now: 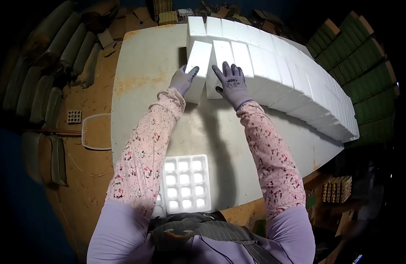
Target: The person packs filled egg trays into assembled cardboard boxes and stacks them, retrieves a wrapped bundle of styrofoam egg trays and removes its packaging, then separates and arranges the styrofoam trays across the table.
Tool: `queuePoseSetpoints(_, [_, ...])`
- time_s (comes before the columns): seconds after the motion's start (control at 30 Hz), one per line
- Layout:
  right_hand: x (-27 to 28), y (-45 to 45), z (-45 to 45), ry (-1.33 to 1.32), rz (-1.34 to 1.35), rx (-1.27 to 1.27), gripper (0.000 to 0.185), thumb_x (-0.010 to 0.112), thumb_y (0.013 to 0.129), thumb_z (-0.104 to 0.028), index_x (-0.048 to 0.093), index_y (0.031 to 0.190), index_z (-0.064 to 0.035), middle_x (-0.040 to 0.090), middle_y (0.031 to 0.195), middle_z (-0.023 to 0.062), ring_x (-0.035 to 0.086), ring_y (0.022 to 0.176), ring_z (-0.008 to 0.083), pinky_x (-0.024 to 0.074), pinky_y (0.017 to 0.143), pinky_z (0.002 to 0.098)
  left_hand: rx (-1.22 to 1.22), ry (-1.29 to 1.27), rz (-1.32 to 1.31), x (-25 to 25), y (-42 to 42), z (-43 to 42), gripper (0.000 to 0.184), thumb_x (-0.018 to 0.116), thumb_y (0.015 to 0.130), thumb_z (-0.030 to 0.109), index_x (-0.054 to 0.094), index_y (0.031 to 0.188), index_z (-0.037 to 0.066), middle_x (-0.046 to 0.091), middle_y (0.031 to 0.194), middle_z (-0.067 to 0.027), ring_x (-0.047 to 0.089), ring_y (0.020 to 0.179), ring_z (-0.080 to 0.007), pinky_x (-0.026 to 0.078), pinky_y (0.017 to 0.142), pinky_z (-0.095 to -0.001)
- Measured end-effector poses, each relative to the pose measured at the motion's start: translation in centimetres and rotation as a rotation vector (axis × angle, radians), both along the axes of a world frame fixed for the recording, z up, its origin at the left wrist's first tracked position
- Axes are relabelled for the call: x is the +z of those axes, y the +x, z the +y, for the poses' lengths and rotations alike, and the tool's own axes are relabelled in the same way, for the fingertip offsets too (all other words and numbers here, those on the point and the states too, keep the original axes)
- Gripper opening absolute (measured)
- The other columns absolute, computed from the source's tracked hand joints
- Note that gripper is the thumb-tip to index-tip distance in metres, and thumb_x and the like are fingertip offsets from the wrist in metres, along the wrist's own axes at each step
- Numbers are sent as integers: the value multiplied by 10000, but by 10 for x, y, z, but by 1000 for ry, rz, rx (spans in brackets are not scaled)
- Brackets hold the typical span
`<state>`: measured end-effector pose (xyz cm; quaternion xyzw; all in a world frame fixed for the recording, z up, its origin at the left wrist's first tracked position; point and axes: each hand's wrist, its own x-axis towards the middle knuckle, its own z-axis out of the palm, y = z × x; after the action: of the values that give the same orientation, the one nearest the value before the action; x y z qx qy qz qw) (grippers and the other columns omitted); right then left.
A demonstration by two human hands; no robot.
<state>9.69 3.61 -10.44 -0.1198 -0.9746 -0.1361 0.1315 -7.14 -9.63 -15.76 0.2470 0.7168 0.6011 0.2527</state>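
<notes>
My left hand point(184, 80), in a grey-purple glove, grips the left side of a tilted white foam box point(199, 56), its thumb on the top face. My right hand point(232, 83), gloved alike, has its fingers spread against the neighbouring white box point(222, 52). A narrow gap separates these two boxes near the front. Both stand at the left end of a long double row of similar white boxes point(295, 75). Close to my body lies a white tray point(207, 185) with square compartments; part of a second tray shows beneath my left sleeve.
The pale table point(143, 57) has brownish stains and a curved outline in this wide view. Stacked filled sacks point(64, 44) line the left. Green bundles point(357, 61) rise at the right. Egg trays point(337, 189) stand low on the right, and a white-rimmed frame point(84, 132) sits left of the table.
</notes>
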Motion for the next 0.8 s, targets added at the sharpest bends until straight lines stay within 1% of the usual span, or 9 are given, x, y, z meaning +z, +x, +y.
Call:
queuePoseSetpoints(0.13, [35,36,-26,33,-277,49,417,529,807,-41,535,1193,-199,456,1143,84,537,978,243,511,781,385,-61,-53,46,40,25,-91,562,657,850,324,513,1292,8,645,1128,-171,630,988,-245,470,877,-315])
queuePoseSetpoints(0.27, [48,46,-48,303,-250,435,192,594,792,-137,641,971,-82,491,1237,101,408,1259,289,302,1102,456,-125,-364,580,54,29,-232,463,645,825,108,560,1280,92,520,1330,-143,441,1284,-273,358,1065,-349])
queuePoseSetpoints(0.33, [59,43,-88,104,-496,435,249,635,780,-210,648,988,-73,483,1308,111,322,1341,323,225,1142,496,-114,-524,664,22,33,-295,434,572,855,123,551,1288,151,491,1340,-146,336,1348,-331,289,1123,-408])
queuePoseSetpoints(0.4, [14,45,-119,-196,-334,439,358,669,767,-328,646,999,-57,463,1328,136,315,1329,370,219,1129,511,-151,-597,595,-4,46,-342,422,565,855,97,563,1271,162,496,1341,-127,326,1357,-324,276,1135,-417])
queuePoseSetpoints(0.53, [-85,41,-209,-477,-89,321,393,694,744,-396,628,974,-84,491,1244,154,374,1259,406,304,1044,521,-126,-575,585,-48,81,-388,359,616,827,119,608,1186,137,541,1280,-110,380,1314,-321,291,1123,-433])
queuePoseSetpoints(0.6, [-85,43,-234,-645,-329,301,405,667,775,-395,617,1043,-96,486,1268,157,404,1240,397,331,1033,519,-231,-617,633,-37,87,-394,329,638,815,132,626,1144,117,568,1222,-98,426,1262,-311,314,1105,-439])
queuePoseSetpoints(0.67, [-68,48,-215,-582,-67,398,442,672,789,-399,588,1116,-114,482,1292,160,442,1208,388,353,1028,510,-352,-666,691,-12,76,-378,303,660,802,145,643,1102,96,595,1163,-86,473,1210,-302,338,1086,-445])
queuePoseSetpoints(0.77, [10,32,-128,-330,300,233,560,691,803,-379,519,1272,-125,472,1306,169,430,1207,377,349,1021,501,-72,-393,903,27,76,-325,323,723,765,165,654,1055,43,605,1076,-92,551,1072,-275,413,1012,-434])
queuePoseSetpoints(0.8, [26,25,-82,-187,393,95,617,683,805,-396,454,1304,-115,473,1268,184,433,1166,401,348,997,524,60,-259,564,31,86,-287,359,715,796,149,630,1129,46,603,1109,-97,554,1092,-256,425,1001,-400])
